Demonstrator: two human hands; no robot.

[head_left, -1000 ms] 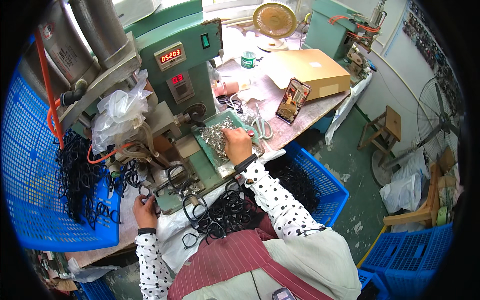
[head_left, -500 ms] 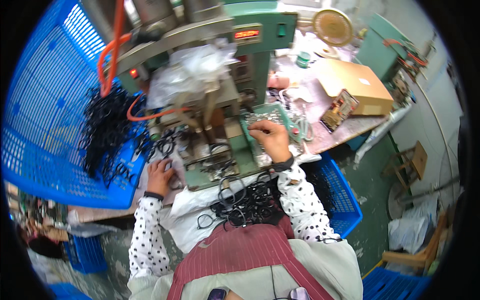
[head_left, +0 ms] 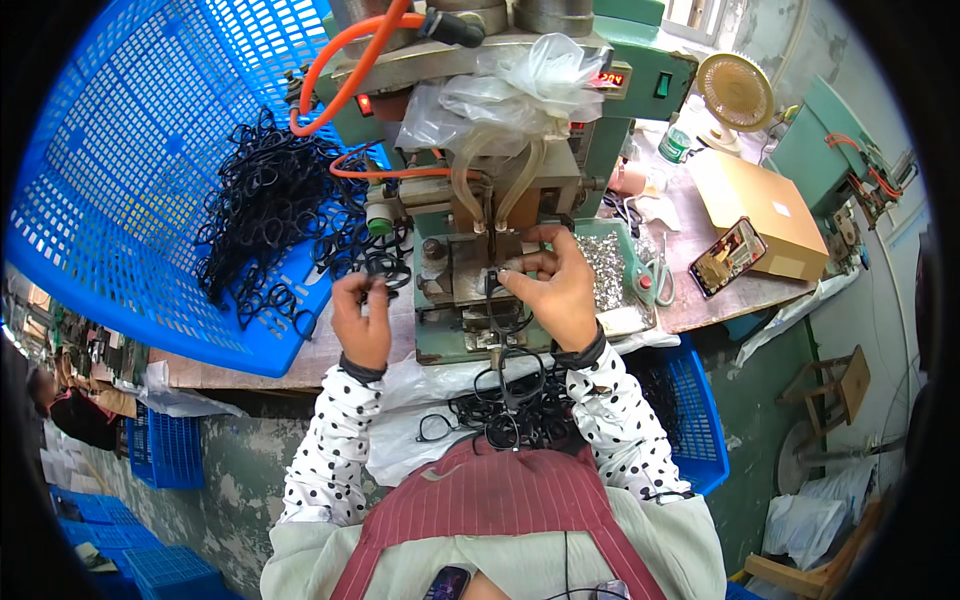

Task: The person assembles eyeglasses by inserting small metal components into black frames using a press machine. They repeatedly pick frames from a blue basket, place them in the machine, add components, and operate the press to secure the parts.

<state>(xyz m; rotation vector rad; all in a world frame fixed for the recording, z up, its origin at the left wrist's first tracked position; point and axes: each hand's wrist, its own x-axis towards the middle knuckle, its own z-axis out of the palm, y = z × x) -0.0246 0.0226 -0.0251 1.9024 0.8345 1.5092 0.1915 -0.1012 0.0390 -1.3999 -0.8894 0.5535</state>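
A green press machine (head_left: 440,345) stands in front of me, with two clear tubes leading down to its work point. A black loop (head_left: 492,283), like a cord or elastic band, sits there. My right hand (head_left: 562,295) reaches in from the right, thumb and forefinger tips at this loop; anything small between them is hidden. My left hand (head_left: 362,325) is raised left of the machine, fingers curled and thumb close to them, beside black loops (head_left: 390,268); what it holds cannot be made out. A green tray of small shiny metal pieces (head_left: 602,262) lies right of the machine.
A large blue basket (head_left: 120,290) holding a heap of black loops (head_left: 265,200) leans at the left. More loops (head_left: 530,405) lie on my lap. At right are a cardboard box (head_left: 755,210), a phone (head_left: 728,258), scissors (head_left: 655,283) and another blue basket (head_left: 700,420).
My right hand has moved left from the metal-piece tray to the machine's work point. My left hand has lifted off the table edge, its fingers now curled. The head view has shifted.
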